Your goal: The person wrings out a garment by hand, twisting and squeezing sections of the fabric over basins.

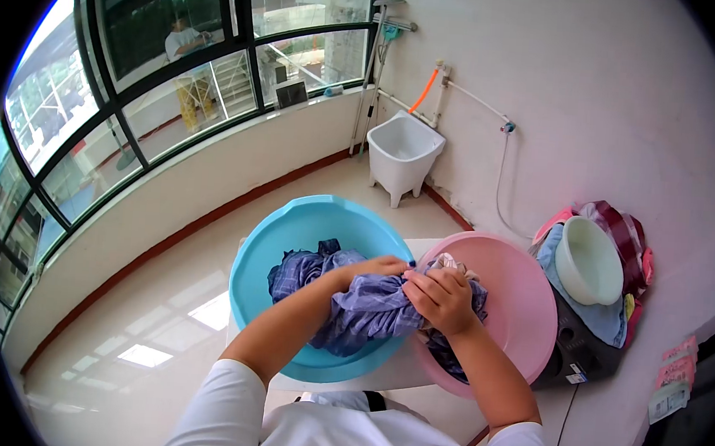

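Note:
A purple-blue plaid garment (374, 307) lies bunched in the light blue basin (255, 257) and stretches over its right rim toward the pink basin (525, 309). My left hand (381, 266) grips the upper edge of the cloth, its fingertips close to those of my right hand. Closed on the same garment, my right hand (442, 299) is above the place where the two basins meet. Other bunched cloth, pale and dark, shows in the pink basin under and beside my right hand; its kind is partly hidden.
Both basins stand on a white table (388, 381). To the right, a pale green basin (589, 260) sits on clothes piled on a dark machine (585, 347). A white sink (404, 152) with an orange hose (425, 91) stands in the far corner, mops (374, 75) beside it. Windows line the left.

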The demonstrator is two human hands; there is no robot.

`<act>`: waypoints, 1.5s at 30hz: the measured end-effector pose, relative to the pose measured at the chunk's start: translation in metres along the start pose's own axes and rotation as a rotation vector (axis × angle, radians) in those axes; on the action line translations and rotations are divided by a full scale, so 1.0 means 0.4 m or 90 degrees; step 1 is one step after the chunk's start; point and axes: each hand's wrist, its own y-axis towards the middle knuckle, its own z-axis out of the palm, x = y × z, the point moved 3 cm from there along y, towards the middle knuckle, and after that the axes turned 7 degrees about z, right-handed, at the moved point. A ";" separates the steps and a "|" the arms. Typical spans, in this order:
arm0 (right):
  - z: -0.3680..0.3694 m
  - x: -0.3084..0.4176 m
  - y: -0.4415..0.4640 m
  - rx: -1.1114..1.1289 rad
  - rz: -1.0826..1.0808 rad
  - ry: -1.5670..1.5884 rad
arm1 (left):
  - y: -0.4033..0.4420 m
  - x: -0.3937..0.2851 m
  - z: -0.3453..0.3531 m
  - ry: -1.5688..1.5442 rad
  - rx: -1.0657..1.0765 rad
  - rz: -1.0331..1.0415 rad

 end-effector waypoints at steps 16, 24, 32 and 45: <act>0.005 -0.056 0.015 0.017 -0.099 -0.108 | -0.081 -0.142 0.052 -0.551 0.313 -0.149; 0.051 -0.049 0.022 0.209 0.067 -0.082 | -0.072 -0.243 -0.010 -0.046 0.258 -0.273; 0.138 -0.043 -0.012 0.636 0.487 0.111 | -0.066 -0.208 -0.028 0.641 -0.062 -0.206; 0.256 0.034 -0.109 0.623 1.090 1.137 | -0.095 -0.138 -0.034 0.728 -0.175 -0.003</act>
